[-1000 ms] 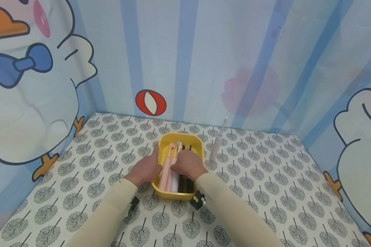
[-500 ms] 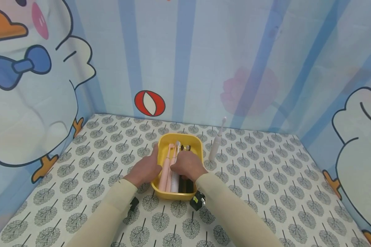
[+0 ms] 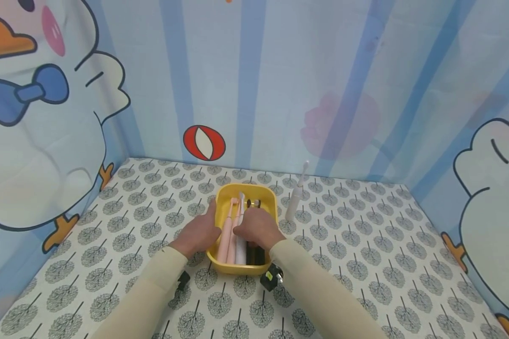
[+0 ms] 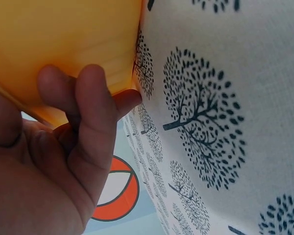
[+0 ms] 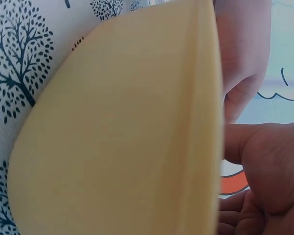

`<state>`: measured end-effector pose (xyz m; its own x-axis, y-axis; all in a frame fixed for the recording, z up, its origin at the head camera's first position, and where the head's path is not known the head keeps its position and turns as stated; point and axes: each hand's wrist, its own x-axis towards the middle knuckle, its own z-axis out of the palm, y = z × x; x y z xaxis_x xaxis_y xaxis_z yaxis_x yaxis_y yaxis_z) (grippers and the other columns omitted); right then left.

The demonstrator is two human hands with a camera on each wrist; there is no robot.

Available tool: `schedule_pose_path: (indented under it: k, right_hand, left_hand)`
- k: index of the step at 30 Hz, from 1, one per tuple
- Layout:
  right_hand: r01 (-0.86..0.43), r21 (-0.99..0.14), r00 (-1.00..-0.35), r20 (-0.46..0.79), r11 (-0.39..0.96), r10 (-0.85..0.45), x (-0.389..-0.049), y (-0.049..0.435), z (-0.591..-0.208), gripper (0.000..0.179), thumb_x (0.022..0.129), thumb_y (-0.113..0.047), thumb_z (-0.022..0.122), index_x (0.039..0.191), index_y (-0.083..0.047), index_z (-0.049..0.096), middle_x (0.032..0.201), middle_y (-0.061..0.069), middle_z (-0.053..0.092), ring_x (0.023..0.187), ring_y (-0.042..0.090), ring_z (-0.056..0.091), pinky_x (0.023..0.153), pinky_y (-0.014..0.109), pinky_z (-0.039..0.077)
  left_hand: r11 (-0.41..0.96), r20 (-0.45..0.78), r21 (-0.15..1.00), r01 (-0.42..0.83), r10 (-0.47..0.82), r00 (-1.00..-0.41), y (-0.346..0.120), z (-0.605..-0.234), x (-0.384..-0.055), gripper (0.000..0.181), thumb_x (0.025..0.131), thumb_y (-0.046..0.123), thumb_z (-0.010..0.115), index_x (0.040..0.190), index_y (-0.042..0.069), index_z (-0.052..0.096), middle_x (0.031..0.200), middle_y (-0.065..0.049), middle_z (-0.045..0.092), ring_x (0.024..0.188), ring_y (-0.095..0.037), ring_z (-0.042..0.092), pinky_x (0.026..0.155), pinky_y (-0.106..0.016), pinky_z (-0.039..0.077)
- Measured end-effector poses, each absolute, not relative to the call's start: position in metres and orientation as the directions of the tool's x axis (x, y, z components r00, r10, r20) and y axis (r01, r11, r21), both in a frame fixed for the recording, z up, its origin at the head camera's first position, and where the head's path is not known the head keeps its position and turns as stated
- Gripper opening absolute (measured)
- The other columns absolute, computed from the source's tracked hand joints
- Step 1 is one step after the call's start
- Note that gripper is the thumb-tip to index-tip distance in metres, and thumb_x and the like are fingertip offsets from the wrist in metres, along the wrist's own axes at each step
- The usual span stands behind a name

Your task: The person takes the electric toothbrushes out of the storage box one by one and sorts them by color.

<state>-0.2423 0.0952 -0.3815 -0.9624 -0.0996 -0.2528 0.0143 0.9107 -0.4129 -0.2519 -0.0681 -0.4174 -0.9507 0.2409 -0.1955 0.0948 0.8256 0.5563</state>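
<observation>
Our left hand (image 3: 197, 231) grips the left wall of the yellow bin (image 3: 239, 270), just below the centre of the head view, and our right hand (image 3: 259, 227) reaches down inside it with fingers bent. Compared with a second ago, both hands keep nearly the same place, but the white toothbrush (image 3: 241, 250) has swung: its head has gone left and its handle right, so it lies straighter up the frame. Beside it on the left we see two pink toothbrushes (image 3: 226, 241), and on the right two black toothbrushes (image 3: 259, 257), unmoved in the bin. Out at the right of it, the standing toothbrush (image 3: 295, 201) is where it was on the desk (image 3: 352, 292).

Our right hand covers the middles of the black pair, and its fingertips are hidden, so we cannot tell whether they hold anything. In the right wrist view the bin's wall fills most of the frame and blocks the contents; in the left wrist view the bin is cut off at upper left.
</observation>
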Motion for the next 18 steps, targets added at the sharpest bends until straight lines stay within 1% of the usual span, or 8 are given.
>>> schedule_pose_path:
  k: [5,10,18]
  right_hand:
    - [0.012,-0.424,-0.966,-0.241,0.906,-0.1,-0.2412,0.0964,-0.382,0.029,0.086,-0.031,0.069,0.068,-0.01,0.064,0.058,0.003,0.062,0.05,0.015,0.057,0.049,0.028,0.046]
    - [0.012,-0.457,-0.971,-0.216,0.889,-0.098,-0.2391,0.0984,-0.3819,0.027,0.086,-0.029,0.068,0.068,-0.009,0.062,0.058,0.003,0.06,0.049,0.014,0.054,0.048,0.028,0.044]
    - [-0.006,-0.497,-0.978,-0.178,0.868,-0.109,-0.2359,0.1029,-0.377,0.025,0.087,-0.027,0.068,0.072,-0.009,0.06,0.062,0.003,0.061,0.051,0.015,0.058,0.049,0.029,0.048]
  left_hand:
    - [0.83,-0.206,0.551,0.089,0.238,-0.949,-0.0677,-0.4162,-0.2511,0.087,0.092,0.016,0.049,0.155,0.007,-0.011,0.073,-0.01,0.056,0.056,-0.02,0.054,0.052,-0.033,0.046]
    - [0.83,-0.212,0.55,0.088,0.241,-0.947,-0.0676,-0.4152,-0.2503,0.086,0.093,0.017,0.048,0.154,0.008,-0.012,0.072,-0.01,0.056,0.055,-0.02,0.054,0.052,-0.032,0.046]
    - [0.834,-0.201,0.543,0.102,0.246,-0.948,-0.068,-0.4154,-0.2511,0.085,0.093,0.018,0.047,0.155,0.007,-0.011,0.073,-0.01,0.056,0.056,-0.02,0.055,0.053,-0.033,0.045]
